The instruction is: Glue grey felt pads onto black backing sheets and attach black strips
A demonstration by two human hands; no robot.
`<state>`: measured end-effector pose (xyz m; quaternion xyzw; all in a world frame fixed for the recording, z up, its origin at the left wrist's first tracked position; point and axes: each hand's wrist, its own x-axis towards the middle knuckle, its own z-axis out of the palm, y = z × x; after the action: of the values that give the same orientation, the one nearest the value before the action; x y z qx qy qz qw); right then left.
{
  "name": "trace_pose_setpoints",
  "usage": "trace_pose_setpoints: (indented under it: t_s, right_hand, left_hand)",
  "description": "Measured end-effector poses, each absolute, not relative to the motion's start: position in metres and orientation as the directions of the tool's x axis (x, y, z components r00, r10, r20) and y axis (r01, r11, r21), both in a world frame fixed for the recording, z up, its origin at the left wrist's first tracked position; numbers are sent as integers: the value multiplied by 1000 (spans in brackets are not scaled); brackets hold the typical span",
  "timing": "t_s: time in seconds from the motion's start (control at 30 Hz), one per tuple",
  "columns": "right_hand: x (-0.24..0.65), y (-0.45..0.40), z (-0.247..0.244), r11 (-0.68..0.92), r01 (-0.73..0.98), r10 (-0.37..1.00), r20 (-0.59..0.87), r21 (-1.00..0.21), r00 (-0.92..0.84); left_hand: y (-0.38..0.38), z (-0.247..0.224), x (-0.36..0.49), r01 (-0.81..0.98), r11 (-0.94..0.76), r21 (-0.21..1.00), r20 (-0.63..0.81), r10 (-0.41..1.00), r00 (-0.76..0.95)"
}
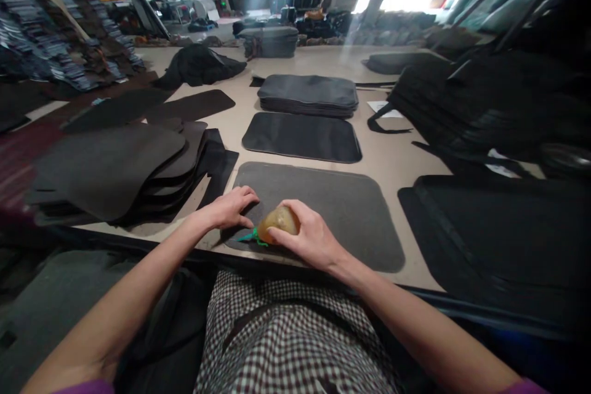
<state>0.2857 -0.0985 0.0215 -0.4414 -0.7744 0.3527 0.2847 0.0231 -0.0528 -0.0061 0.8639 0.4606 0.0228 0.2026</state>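
A dark grey rounded panel [341, 209] lies flat on the table in front of me. My right hand [307, 234] is wrapped round a yellowish, translucent squeeze bottle [279, 223], tipped so that its green-wrapped nozzle [252, 236] points left, low over the panel's near left part. Fingers apart, my left hand [233, 206] rests on the panel's left edge, beside the nozzle and holding nothing. Just beyond the panel lies a black rounded piece [302, 136], and behind that a stack of similar dark pieces [308, 95].
Large dark sheets are piled [111, 166] at the left. Black pieces [508, 240] and a heap of black material [480, 104] lie at the right. Farther back are a dark bundle [198, 66] and another stack [270, 42]. The table's near edge runs before my checked apron.
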Motion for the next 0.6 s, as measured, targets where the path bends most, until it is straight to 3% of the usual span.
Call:
trace_pose_setpoints:
  t_s: [0.33, 0.6]
  right_hand:
    - [386, -101, 38, 253, 601, 927, 12, -758, -375]
    - [489, -112, 45, 12, 613, 972, -134, -790, -191]
  left_hand:
    - [-46, -13, 19, 780, -465, 418, -152, 811, 565]
    - [-43, -17, 17, 796, -438, 418, -180, 819, 545]
